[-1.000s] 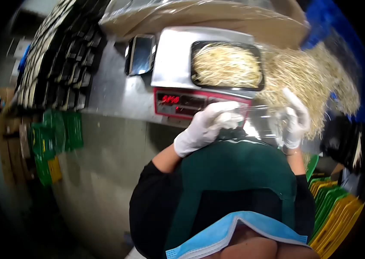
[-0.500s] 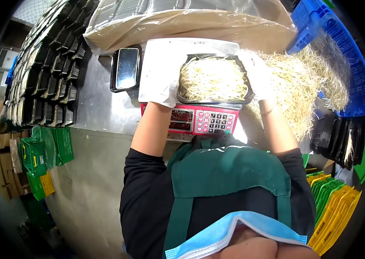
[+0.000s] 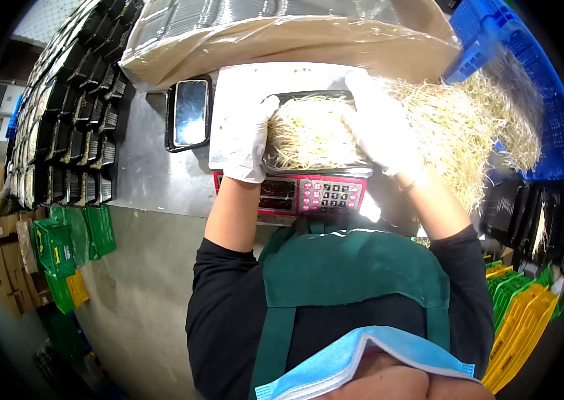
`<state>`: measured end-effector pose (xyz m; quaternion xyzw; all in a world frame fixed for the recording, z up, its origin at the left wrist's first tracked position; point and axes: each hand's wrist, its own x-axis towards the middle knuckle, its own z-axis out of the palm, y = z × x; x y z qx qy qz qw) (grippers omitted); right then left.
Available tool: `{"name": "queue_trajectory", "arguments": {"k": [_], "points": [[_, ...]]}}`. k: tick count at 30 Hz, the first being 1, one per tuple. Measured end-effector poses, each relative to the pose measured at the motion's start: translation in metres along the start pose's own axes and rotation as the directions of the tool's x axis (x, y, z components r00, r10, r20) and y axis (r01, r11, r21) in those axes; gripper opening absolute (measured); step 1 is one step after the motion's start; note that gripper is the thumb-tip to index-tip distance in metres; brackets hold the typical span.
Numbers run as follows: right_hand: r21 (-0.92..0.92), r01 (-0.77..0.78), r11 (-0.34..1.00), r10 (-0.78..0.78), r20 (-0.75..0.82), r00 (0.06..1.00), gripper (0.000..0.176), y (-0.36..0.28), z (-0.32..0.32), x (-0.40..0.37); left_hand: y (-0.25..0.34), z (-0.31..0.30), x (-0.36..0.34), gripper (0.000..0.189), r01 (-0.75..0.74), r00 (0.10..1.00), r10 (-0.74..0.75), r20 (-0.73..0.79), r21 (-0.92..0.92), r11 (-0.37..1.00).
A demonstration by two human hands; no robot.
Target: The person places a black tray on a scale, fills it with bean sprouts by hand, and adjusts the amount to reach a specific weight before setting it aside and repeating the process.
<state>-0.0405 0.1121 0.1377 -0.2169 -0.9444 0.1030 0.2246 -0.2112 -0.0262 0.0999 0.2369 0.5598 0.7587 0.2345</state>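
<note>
A black plastic tray (image 3: 315,171) heaped with pale bean sprouts (image 3: 312,133) rests on the white platform of a red digital scale (image 3: 328,195). My left hand (image 3: 248,147), in a white glove, grips the tray's left side, with its fingertips near the far left corner. On the other side, my gloved right hand (image 3: 385,127) lies over the tray's right edge. Its fingers are stretched out against the sprouts and cover that rim. A loose pile of bean sprouts (image 3: 452,133) spreads on the table just right of this hand.
A phone (image 3: 190,113) lies in a black tray left of the scale. Stacked filled trays (image 3: 72,120) rise at the far left. Behind the scale is a plastic-lined box (image 3: 282,50). A blue crate (image 3: 548,100) holding sprouts and a stack of black trays (image 3: 512,213) stand right.
My right hand has shifted from the tray's right side inward over its edge and sprouts. The tray sits slightly lower and further left in view, and my left hand stays beside it.
</note>
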Motion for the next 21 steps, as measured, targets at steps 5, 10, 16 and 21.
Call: {"name": "queue_trajectory", "arguments": {"k": [5,10,16,21], "points": [[-0.159,0.09,0.983,-0.074,0.102,0.992,0.061,0.002,0.004,-0.003,0.05,0.008,-0.005,0.045,-0.465,0.885,0.142,0.443,0.84,0.279],[-0.149,0.148,0.978,-0.143,0.04,0.989,0.058,0.001,0.019,0.002,0.015,0.025,-0.025,0.045,-0.57,0.788,0.238,0.567,0.819,-0.065],[-0.127,0.14,0.982,-0.144,-0.025,0.989,0.056,0.011,0.023,-0.001,0.021,0.019,-0.031,0.044,-0.518,0.585,0.465,0.665,0.747,-0.417],[0.577,0.172,0.799,-0.124,-0.122,0.985,0.051,-0.004,-0.029,-0.025,0.048,0.039,0.104,0.046,-0.67,0.346,-0.321,0.882,0.471,0.573]]}}
